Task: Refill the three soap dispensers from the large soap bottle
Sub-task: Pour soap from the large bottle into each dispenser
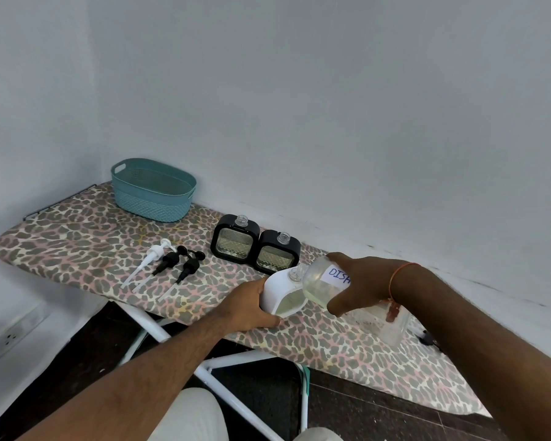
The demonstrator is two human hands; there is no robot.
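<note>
1 view only, taken from a head-worn wide-angle camera. It is aimed forward and down across a leopard-print padded ironing board (pixel 86 246), which runs from far left to near right. The bare grey wall fills the upper half of the frame. Both forearms enter from the bottom edge, so the hands are seen close. The oval teal plastic basket (pixel 153 194) marks the far end. Straight lines bow near the frame edges.
</note>
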